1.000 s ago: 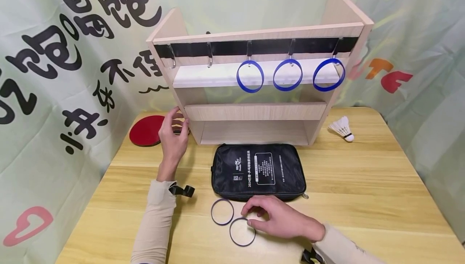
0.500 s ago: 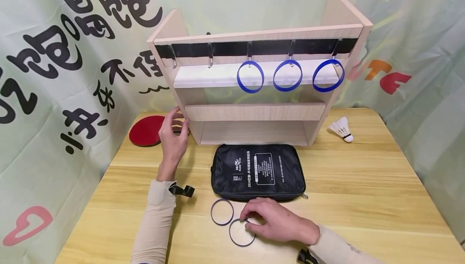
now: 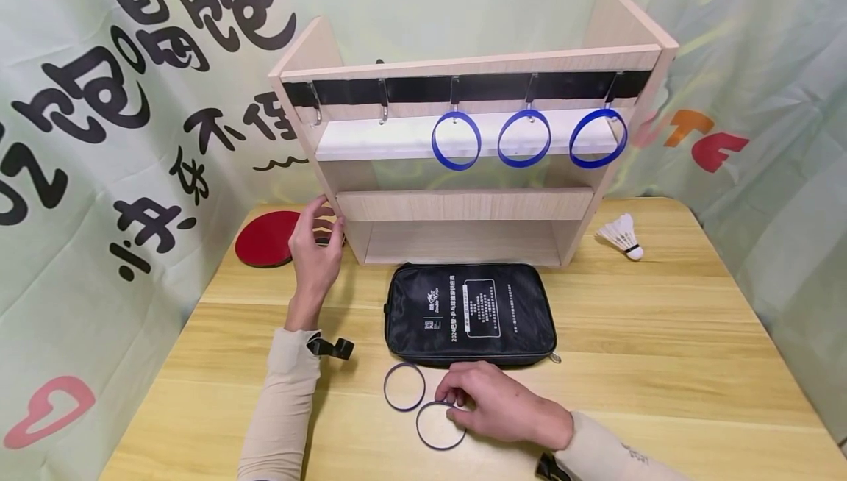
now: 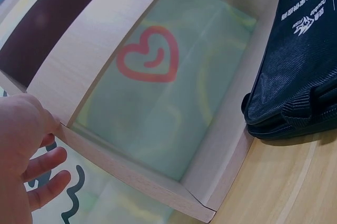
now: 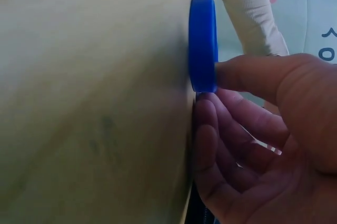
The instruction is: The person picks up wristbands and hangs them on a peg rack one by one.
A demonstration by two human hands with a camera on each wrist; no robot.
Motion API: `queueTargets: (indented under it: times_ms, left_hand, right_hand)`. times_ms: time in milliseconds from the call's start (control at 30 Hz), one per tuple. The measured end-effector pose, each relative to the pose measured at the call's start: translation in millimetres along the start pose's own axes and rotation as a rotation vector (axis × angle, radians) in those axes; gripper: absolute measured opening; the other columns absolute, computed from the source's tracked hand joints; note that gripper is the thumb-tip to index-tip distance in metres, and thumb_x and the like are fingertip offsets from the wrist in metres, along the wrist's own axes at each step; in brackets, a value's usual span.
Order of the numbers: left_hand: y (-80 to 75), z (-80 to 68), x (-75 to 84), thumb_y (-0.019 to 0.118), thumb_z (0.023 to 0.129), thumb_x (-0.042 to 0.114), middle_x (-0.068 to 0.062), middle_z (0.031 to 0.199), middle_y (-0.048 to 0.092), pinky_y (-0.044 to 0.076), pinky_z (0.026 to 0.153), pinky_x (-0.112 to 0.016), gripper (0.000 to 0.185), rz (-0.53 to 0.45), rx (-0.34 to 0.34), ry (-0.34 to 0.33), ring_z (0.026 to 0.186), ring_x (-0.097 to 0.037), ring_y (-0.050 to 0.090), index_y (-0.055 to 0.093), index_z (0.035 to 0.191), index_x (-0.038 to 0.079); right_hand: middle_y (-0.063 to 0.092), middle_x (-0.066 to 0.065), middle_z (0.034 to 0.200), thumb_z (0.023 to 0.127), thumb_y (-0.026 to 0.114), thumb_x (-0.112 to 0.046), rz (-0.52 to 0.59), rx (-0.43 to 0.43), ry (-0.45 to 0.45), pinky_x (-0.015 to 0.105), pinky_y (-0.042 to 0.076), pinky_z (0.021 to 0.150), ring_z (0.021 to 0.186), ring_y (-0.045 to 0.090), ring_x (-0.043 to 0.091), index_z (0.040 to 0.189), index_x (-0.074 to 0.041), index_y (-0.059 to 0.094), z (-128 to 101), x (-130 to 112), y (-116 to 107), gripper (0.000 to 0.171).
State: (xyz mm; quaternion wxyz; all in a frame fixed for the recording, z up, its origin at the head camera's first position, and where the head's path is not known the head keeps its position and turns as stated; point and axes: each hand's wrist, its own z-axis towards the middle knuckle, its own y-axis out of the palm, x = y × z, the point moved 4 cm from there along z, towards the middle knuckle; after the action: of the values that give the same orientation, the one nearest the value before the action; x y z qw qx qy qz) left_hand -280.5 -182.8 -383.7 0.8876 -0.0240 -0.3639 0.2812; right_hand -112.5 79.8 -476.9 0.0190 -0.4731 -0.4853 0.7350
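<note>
Right hand (image 3: 499, 407) sits low on the light wooden worktop (image 3: 662, 363), grip pinching the near blue plastic ring (image 3: 440, 426) at its right edge; the right wrist view shows the thumb (image 5: 253, 76) pressed on the ring's rim (image 5: 202, 45) with the fingers (image 5: 221, 145) curled underneath, ring still lying flat on the wood. A second blue plastic ring (image 3: 404, 386) lies just beside it to the upper left, apart from the hand and close to the front edge of the black zippered fabric racket case (image 3: 471, 312). Left hand (image 3: 316, 246) grasps the left side panel of the pale wooden shelf rack (image 3: 463, 201), thumb on the front edge, fingers curled round the outer side; the left wrist view shows the thumb (image 4: 31, 124) against the panel corner. The rack stands behind the case; three more blue rings (image 3: 456, 140) (image 3: 524, 137) (image 3: 598, 137) hang from metal hooks on the black strip under its top board, two left hooks bare. Red table tennis paddle (image 3: 265, 237) lies left of the rack, behind the left hand. White feather shuttlecock (image 3: 620, 235) lies right of the rack, well apart from both hands.
</note>
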Motion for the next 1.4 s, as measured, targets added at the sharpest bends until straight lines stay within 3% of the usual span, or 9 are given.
queueTargets:
  times_ms: [400,833,1000,1167,1400]
  left_hand:
    - [0.7,0.1,-0.3,0.069,0.09,-0.007,-0.027,0.104,0.069,0.049,0.073,-0.004,0.039,0.009,-0.004,-0.005,0.08,-0.038,0.067,0.062,0.128,-0.006]
    - [1.6,-0.4,-3.4,0.069,0.09,-0.006,-0.028,0.105,0.069,0.049,0.073,-0.004,0.04,0.018,-0.016,-0.008,0.081,-0.04,0.066,0.062,0.13,-0.005]
    - [3.2,-0.7,-13.7,0.07,0.091,-0.003,-0.026,0.107,0.07,0.048,0.073,-0.003,0.04,0.007,-0.023,-0.026,0.083,-0.039,0.068,0.062,0.131,-0.003]
    - [0.5,0.0,-0.8,0.069,0.09,-0.007,-0.028,0.105,0.069,0.049,0.073,-0.004,0.039,0.0,-0.013,-0.012,0.081,-0.039,0.067,0.062,0.129,-0.005]
    - [-0.3,0.4,0.1,0.07,0.089,-0.01,-0.027,0.104,0.069,0.049,0.073,-0.004,0.039,-0.007,-0.002,-0.007,0.08,-0.038,0.067,0.063,0.127,-0.006]
  right_hand:
    - [0.062,-0.015,0.085,0.088,0.073,-0.009,-0.038,0.04,0.035,0.009,0.047,0.07,0.077,0.055,-0.006,0.094,-0.018,0.075,1,0,3,0.01]
    - [0.065,-0.017,0.083,0.091,0.074,-0.012,0.043,0.068,0.019,0.012,0.051,0.066,0.075,0.056,-0.007,0.092,-0.02,0.074,1,1,2,0.008]
    - [0.063,-0.018,0.08,0.092,0.074,-0.014,0.108,0.068,0.035,0.015,0.053,0.064,0.073,0.056,-0.007,0.091,-0.021,0.071,0,4,0,0.008]
    - [0.066,-0.014,0.079,0.093,0.074,-0.014,0.22,0.062,0.041,0.016,0.055,0.064,0.072,0.059,-0.007,0.092,-0.018,0.071,-1,4,-2,0.005]
    - [0.073,-0.005,0.083,0.089,0.079,-0.013,0.424,0.007,0.051,0.02,0.06,0.068,0.075,0.065,-0.003,0.097,-0.014,0.073,-2,4,-5,0.01]
